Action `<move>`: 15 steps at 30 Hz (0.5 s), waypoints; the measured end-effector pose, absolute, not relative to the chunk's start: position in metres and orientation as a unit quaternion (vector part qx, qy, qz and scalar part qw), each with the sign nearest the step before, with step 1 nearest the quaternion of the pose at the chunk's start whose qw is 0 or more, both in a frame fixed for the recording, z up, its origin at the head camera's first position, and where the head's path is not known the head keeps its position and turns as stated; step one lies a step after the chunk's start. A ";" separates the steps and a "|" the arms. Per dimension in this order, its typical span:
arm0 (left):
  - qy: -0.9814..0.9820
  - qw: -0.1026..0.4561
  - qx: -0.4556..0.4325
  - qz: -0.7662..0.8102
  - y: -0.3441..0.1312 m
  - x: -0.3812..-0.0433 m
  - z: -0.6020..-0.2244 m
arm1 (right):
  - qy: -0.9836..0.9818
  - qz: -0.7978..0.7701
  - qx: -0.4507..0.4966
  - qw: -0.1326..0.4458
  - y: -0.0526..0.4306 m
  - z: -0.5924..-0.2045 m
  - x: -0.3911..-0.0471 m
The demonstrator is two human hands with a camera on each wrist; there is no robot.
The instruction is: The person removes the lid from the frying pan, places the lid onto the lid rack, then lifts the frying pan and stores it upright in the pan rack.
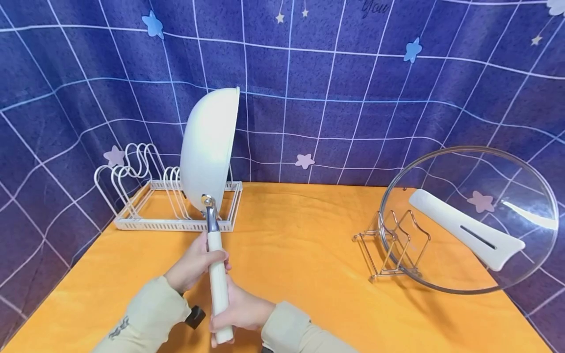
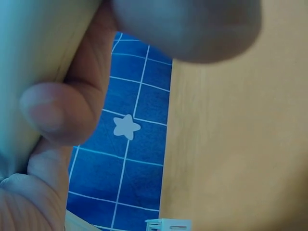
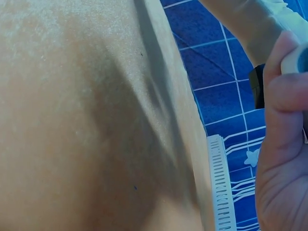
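Note:
A white wok (image 1: 207, 142) stands on edge in the head view, its rounded outside facing left and its handle (image 1: 218, 279) pointing down toward me. My left hand (image 1: 194, 262) grips the upper part of that handle, below the metal joint, with the thumb across it. Lower down, my right hand (image 1: 247, 309) holds the handle near its end. The wok's lower side overlaps the right part of a white dish rack (image 1: 172, 224). Close up in the left wrist view, fingers (image 2: 57, 113) wrap round the handle. The right wrist view shows my right hand (image 3: 284, 144) curled at the handle's end.
At the right, a large glass lid (image 1: 468, 292) with a long white slotted handle (image 1: 468, 230) stands upright in a small wire rack (image 1: 397, 272). Both racks stand on an orange-covered table (image 1: 300, 235). A blue curtain (image 1: 309, 98) with white grid lines hangs behind.

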State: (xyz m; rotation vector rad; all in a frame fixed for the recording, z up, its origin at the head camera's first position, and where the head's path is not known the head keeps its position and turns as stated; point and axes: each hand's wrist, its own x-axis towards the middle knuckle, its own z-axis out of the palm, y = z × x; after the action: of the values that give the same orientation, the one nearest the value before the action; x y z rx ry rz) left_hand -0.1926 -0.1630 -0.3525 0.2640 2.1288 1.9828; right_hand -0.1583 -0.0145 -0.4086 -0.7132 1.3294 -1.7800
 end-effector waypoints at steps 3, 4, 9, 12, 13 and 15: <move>0.725 0.114 0.084 0.674 -0.163 -0.192 -0.355 | 0.531 -0.696 -0.279 0.396 -0.014 -0.409 -0.158; 0.724 0.116 0.082 0.675 -0.163 -0.192 -0.356 | 0.534 -0.694 -0.278 0.396 -0.014 -0.410 -0.158; 0.722 0.122 0.076 0.676 -0.163 -0.192 -0.358 | 0.550 -0.683 -0.273 0.396 -0.012 -0.410 -0.158; 0.722 0.119 0.069 0.678 -0.163 -0.192 -0.359 | 0.555 -0.681 -0.270 0.394 -0.013 -0.410 -0.157; 0.723 0.119 0.069 0.677 -0.163 -0.192 -0.360 | 0.556 -0.681 -0.268 0.394 -0.013 -0.410 -0.157; 0.723 0.120 0.061 0.677 -0.163 -0.191 -0.361 | 0.559 -0.682 -0.260 0.393 -0.013 -0.410 -0.155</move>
State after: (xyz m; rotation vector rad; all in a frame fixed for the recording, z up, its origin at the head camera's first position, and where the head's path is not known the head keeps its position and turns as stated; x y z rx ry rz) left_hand -0.1911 -0.1628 -0.3608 0.1782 2.1132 1.9787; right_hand -0.1551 -0.0132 -0.4102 -0.6601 1.4186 -1.7313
